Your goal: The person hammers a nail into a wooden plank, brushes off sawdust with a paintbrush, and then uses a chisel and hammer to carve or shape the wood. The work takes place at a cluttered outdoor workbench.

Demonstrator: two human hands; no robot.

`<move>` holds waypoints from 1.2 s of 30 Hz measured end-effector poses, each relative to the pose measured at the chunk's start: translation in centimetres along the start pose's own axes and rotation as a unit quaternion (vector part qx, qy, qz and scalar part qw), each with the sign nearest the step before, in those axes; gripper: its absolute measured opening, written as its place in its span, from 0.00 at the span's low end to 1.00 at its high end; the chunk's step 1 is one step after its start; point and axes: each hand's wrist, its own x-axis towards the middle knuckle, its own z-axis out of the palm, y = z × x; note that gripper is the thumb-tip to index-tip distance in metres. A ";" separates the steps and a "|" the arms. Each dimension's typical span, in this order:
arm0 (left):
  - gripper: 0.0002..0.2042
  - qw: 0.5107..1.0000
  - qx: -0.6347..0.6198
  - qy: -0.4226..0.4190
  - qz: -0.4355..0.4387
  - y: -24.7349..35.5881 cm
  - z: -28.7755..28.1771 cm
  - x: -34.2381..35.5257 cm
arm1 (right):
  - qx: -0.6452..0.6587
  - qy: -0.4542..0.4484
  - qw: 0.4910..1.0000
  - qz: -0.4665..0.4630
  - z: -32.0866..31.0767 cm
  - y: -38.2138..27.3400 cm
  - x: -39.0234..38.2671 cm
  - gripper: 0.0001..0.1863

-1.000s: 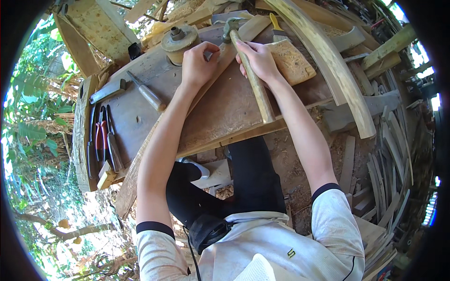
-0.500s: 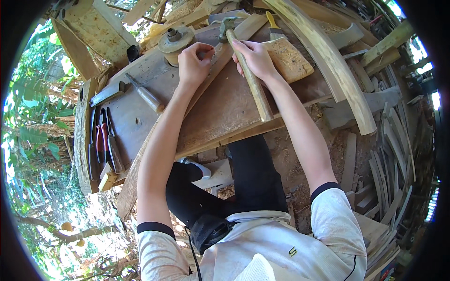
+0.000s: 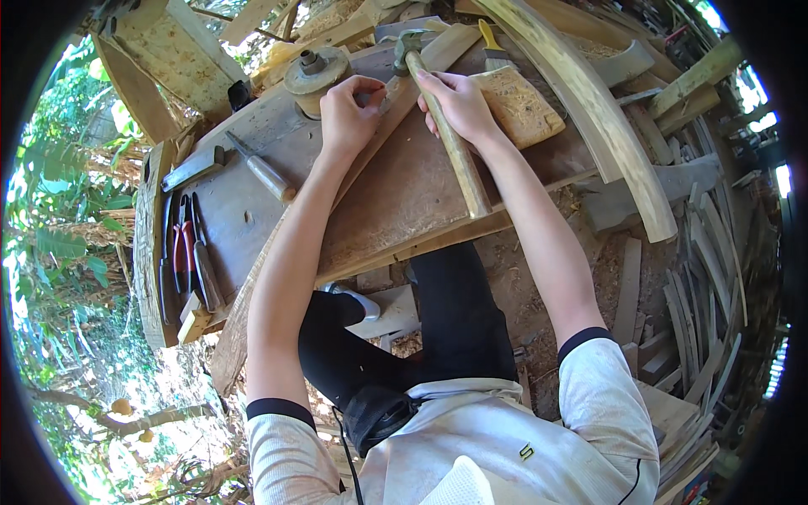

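Note:
My right hand (image 3: 454, 105) is wrapped round the wooden handle of a hammer (image 3: 472, 187), whose metal head lies over a long narrow board (image 3: 449, 49) on the workbench (image 3: 383, 194). My left hand (image 3: 349, 114) is pinched closed above that board, left of the hammer; what its fingertips hold, if anything, is too small to make out. Just behind it stands a round wooden block with a bolt on top (image 3: 310, 74). A wood-handled chisel (image 3: 269, 177) lies left of my left forearm. A thick worn wooden block (image 3: 520, 114) lies right of my right hand.
At the bench's left end lie red-handled pliers (image 3: 182, 248), more hand tools and a metal bar (image 3: 192, 168). A yellow brush (image 3: 490, 40) and a long curved timber (image 3: 619, 151) are at the right. Wood offcuts (image 3: 699, 278) fill the right side; foliage is left.
Compared with a second ago, both hands and the hammer appear slightly up and to the left in the view, as does much of the bench. Since half a second ago nothing has visibly moved.

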 end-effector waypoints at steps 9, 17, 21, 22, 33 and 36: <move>0.13 1.000 0.021 -0.019 -0.010 0.6 -0.3 0.1 | 0.001 0.011 1.000 -0.013 0.3 0.1 0.1 0.21; 0.27 1.000 0.013 0.010 0.019 0.5 -0.3 0.1 | 0.017 0.012 0.998 -0.057 1.4 -2.6 -2.8 0.20; 0.29 1.000 0.020 0.001 0.022 0.6 -0.2 0.0 | -0.014 -0.033 0.999 -0.009 1.6 -3.1 -3.5 0.20; 0.29 1.000 0.020 0.000 0.023 0.6 -0.1 -0.1 | -0.011 -0.024 1.000 -0.011 1.4 -3.1 -3.7 0.20; 0.25 1.000 0.000 -0.006 0.012 0.4 -0.3 -0.1 | 0.003 -0.015 1.000 -0.009 1.4 -4.2 -1.5 0.20; 0.17 0.999 -0.011 -0.003 0.030 -0.2 -0.5 0.0 | 0.085 -0.004 0.996 -0.020 1.8 -4.1 3.0 0.21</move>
